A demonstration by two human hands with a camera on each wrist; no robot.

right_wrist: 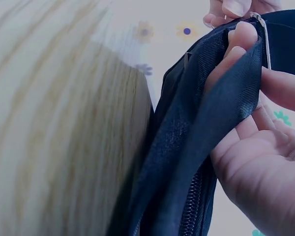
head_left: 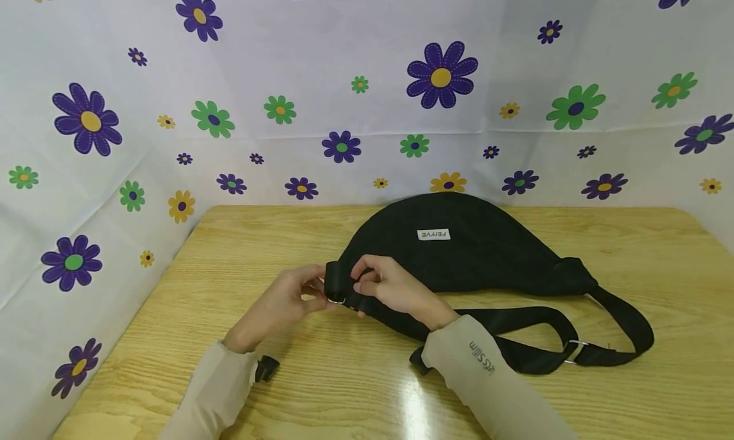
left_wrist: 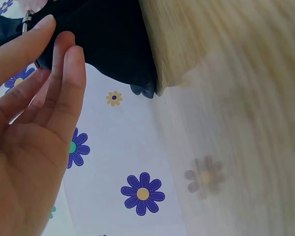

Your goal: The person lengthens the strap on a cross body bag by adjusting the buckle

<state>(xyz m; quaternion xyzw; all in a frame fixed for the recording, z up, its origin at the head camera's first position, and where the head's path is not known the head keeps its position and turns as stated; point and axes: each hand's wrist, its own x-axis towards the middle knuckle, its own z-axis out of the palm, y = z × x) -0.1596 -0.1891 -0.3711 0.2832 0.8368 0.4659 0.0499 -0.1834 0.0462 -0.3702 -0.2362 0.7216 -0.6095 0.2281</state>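
A black waist bag [head_left: 459, 255] with a small white label lies on the wooden table, its lettering upside down in the head view. At its left end, a black strap [head_left: 335, 277] folds up through a metal slider [head_left: 336, 301]. My left hand [head_left: 287, 300] pinches the strap at the slider between thumb and fingers. My right hand [head_left: 395, 287] holds the strap just right of the slider; in the right wrist view, its fingers [right_wrist: 243, 34] reach behind the webbing [right_wrist: 216, 118]. The bag's zipper [right_wrist: 191, 206] shows below that hand.
The rest of the strap [head_left: 625, 312] loops right with a second metal slider [head_left: 575, 351]. One black buckle end [head_left: 266, 368] lies by the left sleeve, another black strap end [head_left: 420, 361] by the right sleeve. A flower-patterned cloth [head_left: 321, 64] hangs behind the table [head_left: 344, 402].
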